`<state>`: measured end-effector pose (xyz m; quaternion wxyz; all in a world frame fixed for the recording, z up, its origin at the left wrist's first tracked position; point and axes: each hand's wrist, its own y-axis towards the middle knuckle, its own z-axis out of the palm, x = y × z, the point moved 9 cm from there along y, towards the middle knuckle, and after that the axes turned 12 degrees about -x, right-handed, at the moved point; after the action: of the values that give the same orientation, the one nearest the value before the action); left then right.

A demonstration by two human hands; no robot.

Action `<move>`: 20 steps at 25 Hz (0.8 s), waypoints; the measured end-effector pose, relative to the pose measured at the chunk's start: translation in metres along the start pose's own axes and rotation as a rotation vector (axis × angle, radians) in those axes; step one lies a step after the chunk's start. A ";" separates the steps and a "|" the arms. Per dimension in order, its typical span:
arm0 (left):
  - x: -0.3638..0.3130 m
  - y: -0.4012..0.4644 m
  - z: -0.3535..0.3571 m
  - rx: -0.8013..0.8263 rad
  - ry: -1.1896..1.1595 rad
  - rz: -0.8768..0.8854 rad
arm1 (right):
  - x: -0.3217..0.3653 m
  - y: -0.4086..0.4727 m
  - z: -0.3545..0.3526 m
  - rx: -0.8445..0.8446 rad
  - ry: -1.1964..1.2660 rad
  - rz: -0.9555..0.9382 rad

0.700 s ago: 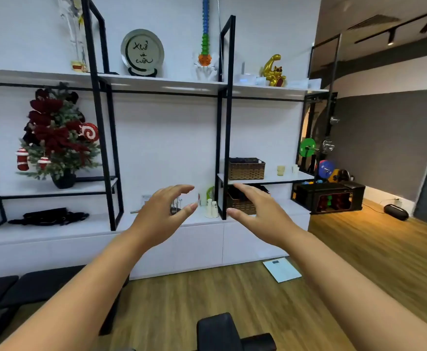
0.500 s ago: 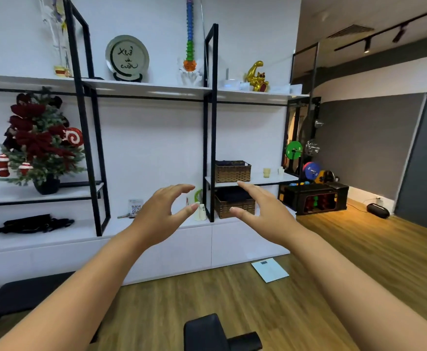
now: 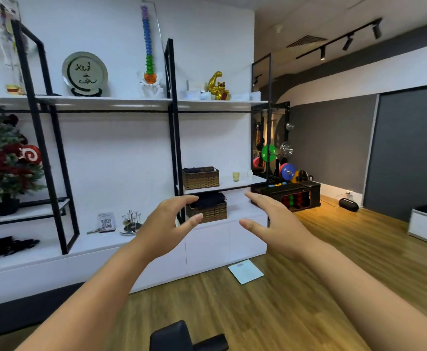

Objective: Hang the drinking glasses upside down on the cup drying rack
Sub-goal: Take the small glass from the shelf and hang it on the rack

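A small metal cup drying rack (image 3: 130, 222) with thin upright prongs stands on the low white counter (image 3: 98, 243), left of my left hand; its prongs look bare. One pale yellowish glass (image 3: 236, 176) sits upright on the middle shelf beside a wicker basket. My left hand (image 3: 168, 225) and my right hand (image 3: 274, 224) are stretched out in front of me at chest height, fingers curved and apart, holding nothing. Both hands are far from the rack and the glass.
Black metal shelf posts (image 3: 173, 133) divide the white wall shelving. Two wicker baskets (image 3: 201, 177) sit right of the middle post. A QR-code card (image 3: 106, 222) stands by the rack. A white scale (image 3: 245, 271) lies on the wood floor; a black seat (image 3: 182, 336) is below me.
The view has swung to the right, so the shelving slid left in the frame. The drying rack, hidden behind my left hand before, now shows. Both hands keep the same open pose.
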<state>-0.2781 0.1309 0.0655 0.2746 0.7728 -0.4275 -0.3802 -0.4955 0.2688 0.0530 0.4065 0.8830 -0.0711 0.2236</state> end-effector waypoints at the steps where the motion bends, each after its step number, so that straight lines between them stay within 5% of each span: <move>1: -0.014 0.002 0.013 0.008 -0.012 0.001 | -0.014 -0.006 -0.015 0.003 -0.020 0.010; 10: -0.126 0.041 0.110 0.046 -0.148 0.066 | -0.090 -0.010 -0.137 -0.083 -0.070 0.020; 20: -0.125 0.100 0.204 0.080 -0.140 0.085 | -0.185 0.020 -0.129 -0.046 -0.123 0.112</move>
<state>-0.5343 0.1711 0.0708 0.2290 0.7360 -0.4928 -0.4039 -0.7098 0.3415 0.0562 0.4084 0.8801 -0.1505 0.1895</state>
